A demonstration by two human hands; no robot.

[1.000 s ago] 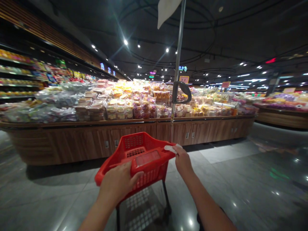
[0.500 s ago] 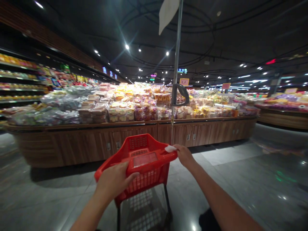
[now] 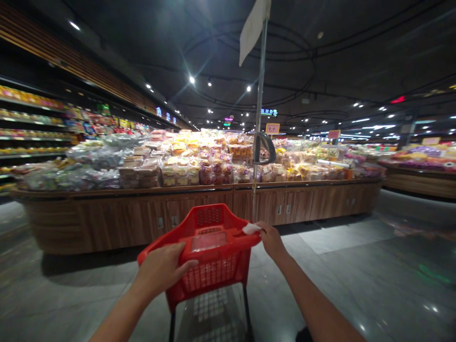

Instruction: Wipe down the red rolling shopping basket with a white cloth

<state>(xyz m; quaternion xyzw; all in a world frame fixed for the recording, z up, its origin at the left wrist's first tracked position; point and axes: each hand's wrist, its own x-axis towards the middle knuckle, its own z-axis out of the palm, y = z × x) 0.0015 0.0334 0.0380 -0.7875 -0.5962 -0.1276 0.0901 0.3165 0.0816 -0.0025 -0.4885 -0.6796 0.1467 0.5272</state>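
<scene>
A red plastic shopping cart (image 3: pixel 207 207) stands right in front of me, with its basket pointing toward a wooden display counter. My left hand (image 3: pixel 160 267) lies over the left part of the cart handle, its fingers over the far side and its thumb stretched along the near side. At the handle's right end is my right hand (image 3: pixel 271 243), closed, with a small white piece of paper (image 3: pixel 251 229) between its fingers and the red plastic. Its fingertips are partly hidden. The part of the basket that I can see into shows no goods.
Across the way runs the long wooden counter (image 3: pixel 121 218), heaped with bagged packaged foods (image 3: pixel 180 168). In front of it rises a metal pole (image 3: pixel 261 85) with a grey loop-shaped handle (image 3: pixel 264 149). Stocked shelves (image 3: pixel 32 126) line the left; another display (image 3: pixel 420 178) stands right.
My view has tilted up a little, so the counter and cart sit lower in the picture. Both hands keep their places on the cart handle.
</scene>
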